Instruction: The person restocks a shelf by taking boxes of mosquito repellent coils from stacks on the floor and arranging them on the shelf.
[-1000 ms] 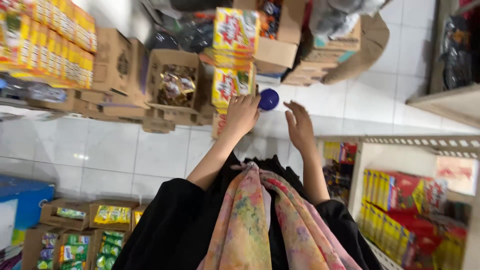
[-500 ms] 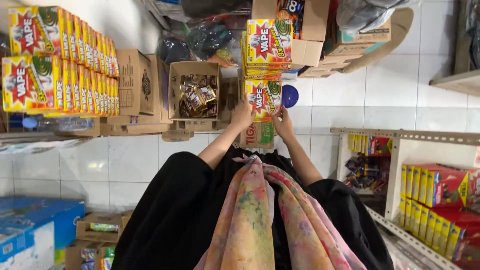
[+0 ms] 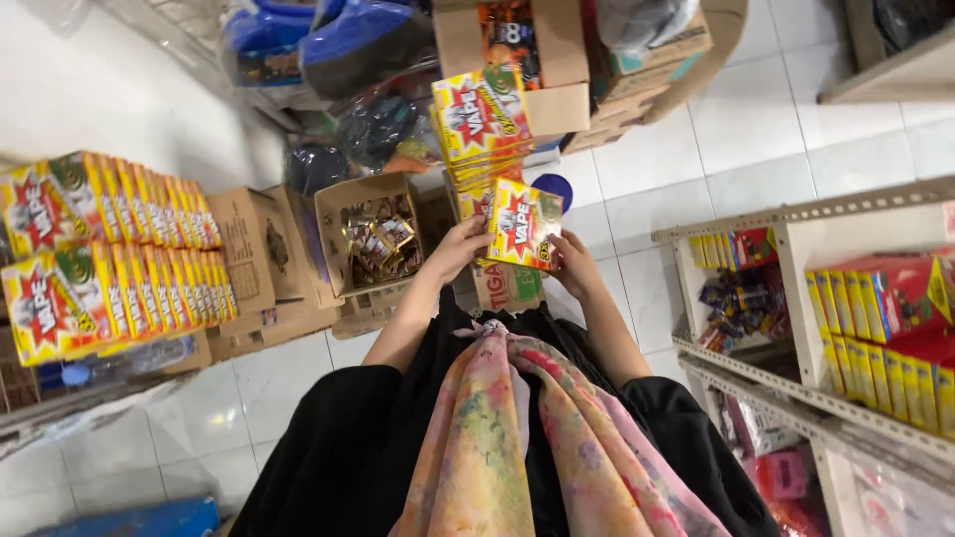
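In the middle of the frame, a bit above center, both hands hold one flat yellow box (image 3: 524, 223) with a red star shape on it. The left hand (image 3: 460, 247) grips its left edge and the right hand (image 3: 574, 264) grips its lower right corner, so the hands sit close together with the box between them. Just above it stands a stack of the same yellow boxes (image 3: 481, 119). To the left of the hands is an open cardboard box (image 3: 370, 239) full of small packets. At the far left, rows of yellow boxes (image 3: 109, 249) fill a shelf. At the right, a metal rack (image 3: 796, 298) holds red and yellow packs
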